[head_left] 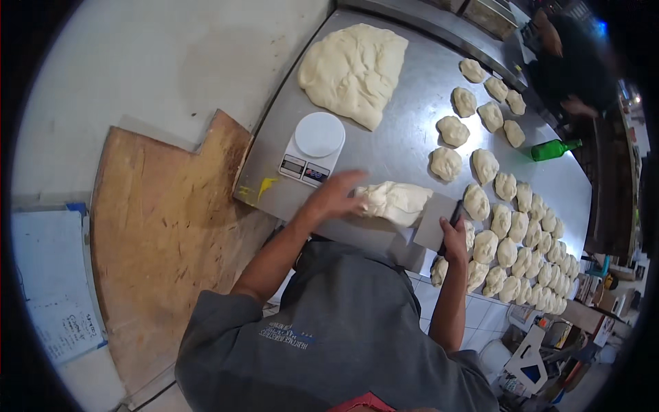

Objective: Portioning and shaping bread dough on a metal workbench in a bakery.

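Note:
My left hand [336, 196], blurred, has its fingers apart at the left end of a long dough piece [399, 203]; whether it touches the dough I cannot tell. My right hand [453, 237] grips a metal dough scraper [432, 221] by its dark handle, the blade at the dough's right end. A white digital scale [319, 137] stands just above my left hand. A large dough mass [351, 69] lies beyond the scale. Several rows of portioned dough [503, 253] cover the right side of the steel table [261, 165].
A green bottle [549, 150] lies on its side at the table's right. Across the table, a person in dark clothing [570, 69] stands top right. A worn wooden board [151, 240] and pale wall [171, 55] are at left. Assorted items [532, 360] crowd the lower right, off the table.

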